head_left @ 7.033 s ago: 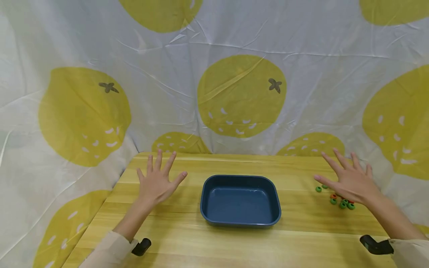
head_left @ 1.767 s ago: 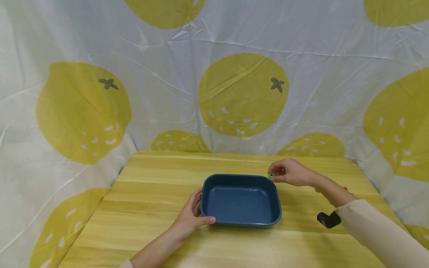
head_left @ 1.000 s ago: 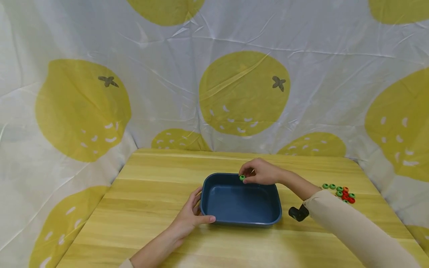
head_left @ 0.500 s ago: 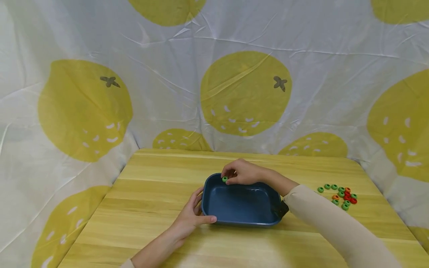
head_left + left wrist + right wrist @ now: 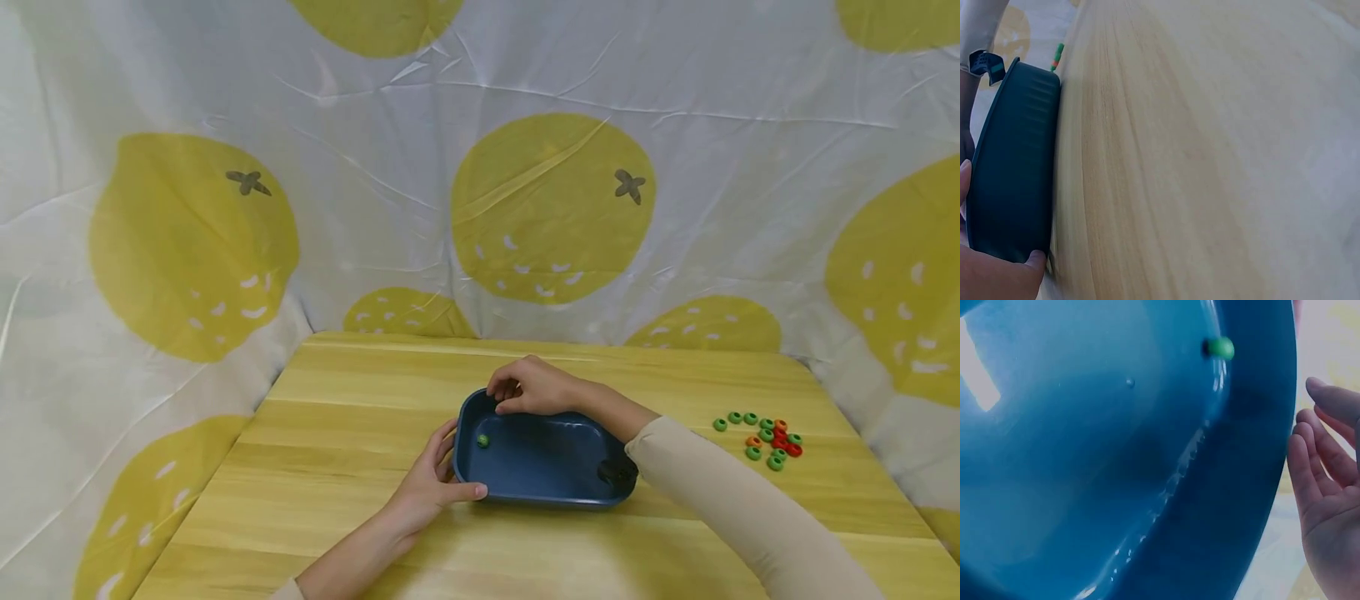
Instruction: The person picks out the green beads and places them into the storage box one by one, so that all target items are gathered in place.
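A dark blue rectangular plastic basin (image 5: 547,498) stands on the table in the head view. My left hand (image 5: 427,483) grips its left end, thumb at the near corner and fingers around the side; the left wrist view has the thumb (image 5: 1037,260) on the basin's outer wall. Over the basin's far left rim hovers my right hand (image 5: 536,387), its fingers loosely bent with nothing between them. One green bead (image 5: 483,440) is inside the basin by the left wall. The right wrist view also has this green bead (image 5: 1221,348), slightly blurred, apart from the right fingers (image 5: 1319,453).
Several green, red and orange beads, among them a red bead (image 5: 794,450), lie on the wooden table (image 5: 420,367) right of the basin. A lemon-print cloth (image 5: 375,192) hangs behind. A black wrist camera (image 5: 617,473) sticks out under the right sleeve, over the basin's right end.
My right hand brought a green bead leftwards from the bead group to over the basin and let it go. The left hand came to the basin earlier and stays on it.
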Tool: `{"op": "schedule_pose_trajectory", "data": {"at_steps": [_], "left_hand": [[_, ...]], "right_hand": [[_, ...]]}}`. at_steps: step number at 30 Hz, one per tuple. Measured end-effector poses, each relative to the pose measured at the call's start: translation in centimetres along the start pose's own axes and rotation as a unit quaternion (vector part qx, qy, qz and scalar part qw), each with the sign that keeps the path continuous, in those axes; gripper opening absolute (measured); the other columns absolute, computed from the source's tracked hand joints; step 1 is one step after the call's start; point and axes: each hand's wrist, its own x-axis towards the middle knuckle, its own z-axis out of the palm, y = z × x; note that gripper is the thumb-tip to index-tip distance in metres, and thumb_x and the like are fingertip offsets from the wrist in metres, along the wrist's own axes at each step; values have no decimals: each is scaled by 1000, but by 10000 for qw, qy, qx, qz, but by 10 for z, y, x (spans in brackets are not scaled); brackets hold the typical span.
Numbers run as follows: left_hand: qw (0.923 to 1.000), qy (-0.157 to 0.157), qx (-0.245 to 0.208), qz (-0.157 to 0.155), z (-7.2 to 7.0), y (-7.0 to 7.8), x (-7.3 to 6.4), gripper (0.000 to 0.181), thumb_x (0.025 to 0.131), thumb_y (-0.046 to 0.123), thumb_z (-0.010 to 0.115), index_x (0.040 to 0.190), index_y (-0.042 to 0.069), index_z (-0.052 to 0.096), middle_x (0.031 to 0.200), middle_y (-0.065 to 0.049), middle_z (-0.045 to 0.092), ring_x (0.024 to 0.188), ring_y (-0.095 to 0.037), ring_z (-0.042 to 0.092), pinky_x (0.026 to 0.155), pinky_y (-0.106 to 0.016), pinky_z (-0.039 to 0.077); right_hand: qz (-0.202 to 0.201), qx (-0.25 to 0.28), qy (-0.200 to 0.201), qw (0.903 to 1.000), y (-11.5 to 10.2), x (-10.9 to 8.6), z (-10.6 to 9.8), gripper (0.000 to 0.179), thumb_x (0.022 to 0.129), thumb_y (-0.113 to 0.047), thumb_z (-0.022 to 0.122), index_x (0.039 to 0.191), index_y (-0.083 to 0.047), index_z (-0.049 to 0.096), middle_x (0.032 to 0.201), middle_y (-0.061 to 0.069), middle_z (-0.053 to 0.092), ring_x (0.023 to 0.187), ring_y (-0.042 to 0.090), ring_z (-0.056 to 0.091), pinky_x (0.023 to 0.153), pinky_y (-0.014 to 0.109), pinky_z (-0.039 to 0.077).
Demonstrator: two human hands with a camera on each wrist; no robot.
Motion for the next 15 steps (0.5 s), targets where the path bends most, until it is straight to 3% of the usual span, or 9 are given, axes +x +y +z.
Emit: {"op": "schedule_pose_trajectory", "data": {"at_steps": [15], "left_hand": [[10000, -5, 4, 66, 0, -3, 2, 104, 82, 0, 87, 163, 19, 24, 165, -18, 30, 144, -39, 39, 110, -50, 40]], "right_hand": [[235, 218, 189, 9993, 4, -31, -17, 24, 95, -13, 77, 114, 1, 73, 100, 4, 72, 89, 10, 67, 82, 27, 57]]}}
